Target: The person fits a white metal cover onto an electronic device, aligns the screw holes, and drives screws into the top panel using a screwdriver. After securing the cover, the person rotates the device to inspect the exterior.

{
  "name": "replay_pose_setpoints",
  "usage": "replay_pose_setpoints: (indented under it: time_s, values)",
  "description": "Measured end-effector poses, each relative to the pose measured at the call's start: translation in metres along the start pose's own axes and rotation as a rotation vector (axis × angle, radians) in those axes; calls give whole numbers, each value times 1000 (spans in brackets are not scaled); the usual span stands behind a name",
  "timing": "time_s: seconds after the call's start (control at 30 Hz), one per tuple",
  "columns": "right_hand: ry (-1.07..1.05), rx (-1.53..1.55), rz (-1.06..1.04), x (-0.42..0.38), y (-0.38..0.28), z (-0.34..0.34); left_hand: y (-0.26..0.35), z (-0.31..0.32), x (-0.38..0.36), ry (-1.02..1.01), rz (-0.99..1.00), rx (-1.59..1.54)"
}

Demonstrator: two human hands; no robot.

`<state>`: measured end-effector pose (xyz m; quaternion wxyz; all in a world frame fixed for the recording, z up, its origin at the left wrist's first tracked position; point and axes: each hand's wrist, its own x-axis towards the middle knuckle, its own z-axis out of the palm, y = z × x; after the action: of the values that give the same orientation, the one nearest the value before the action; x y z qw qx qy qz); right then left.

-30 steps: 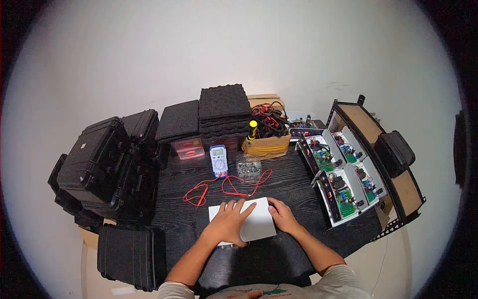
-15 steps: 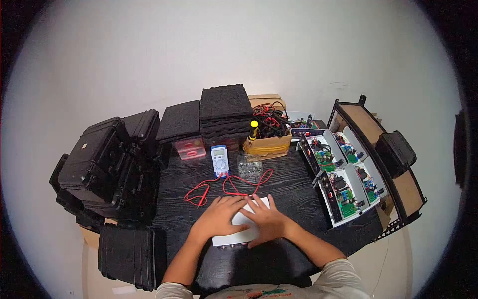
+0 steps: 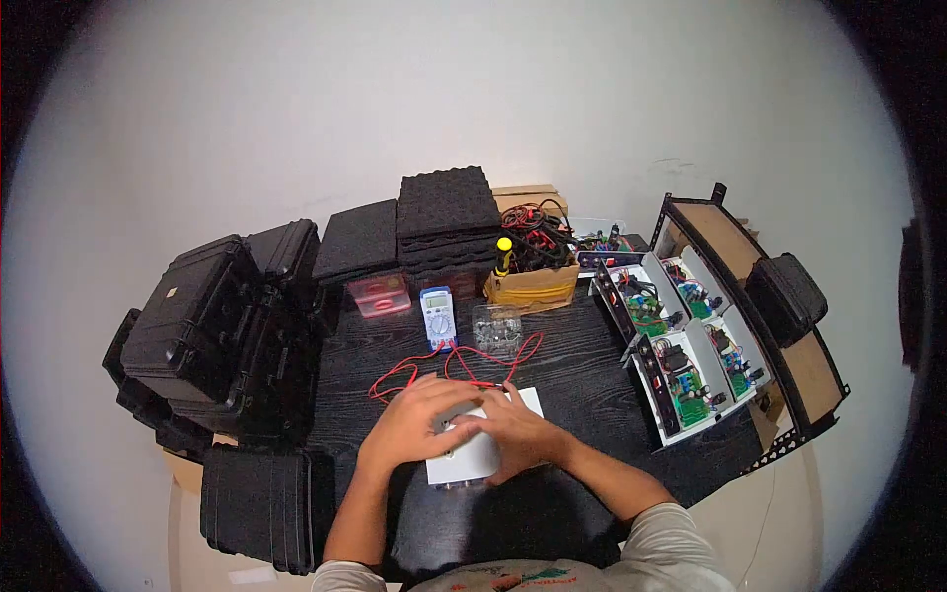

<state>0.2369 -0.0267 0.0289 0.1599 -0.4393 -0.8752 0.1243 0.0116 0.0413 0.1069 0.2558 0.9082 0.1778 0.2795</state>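
A white metal case (image 3: 441,473) lies in front of me at the near part of the black table, with a row of small connectors along its near edge. My left hand (image 3: 419,419) is curled over its left and far side, thumb reaching inward over the top. From the right, my right hand (image 3: 515,434) grips a white piece on top, fingers bent round it. The hands nearly touch and hide much of the case. Small dark holes show beside my left thumb. Just beyond lie red test leads (image 3: 395,375) plugged into a blue-edged multimeter (image 3: 439,318).
Black hard cases (image 3: 192,321) are stacked at left. Behind stand foam sheets (image 3: 449,212), a carton of cables (image 3: 533,289) with a yellow-topped tool, and a clear box of small parts (image 3: 497,331). White trays with circuit boards (image 3: 681,380) stand at right beside a rack (image 3: 730,242).
My hands were lying flatter and spread over the white top. Now their fingers are more curled round it, and a white rounded surface with small holes shows between them.
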Motion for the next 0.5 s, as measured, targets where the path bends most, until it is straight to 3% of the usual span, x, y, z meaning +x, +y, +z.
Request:
replay_pose_setpoints:
  time_s: [0.1,0.2,0.33,0.4,0.5]
  values:
    - [38,95,38,-3,-6,-27,-4,-12,-10,27,-2,-70]
    - [217,278,23,-4,-4,-41,-7,-15,-15,80,62,-158]
    - [488,719,-78,-1,13,-1,18,-8,-3,206,115,-194]
    - [459,881,-54,1,10,11,28,-6,5,211,129,-105]
    - [444,705,-36,1,4,4,25,1,9,161,214,-74]
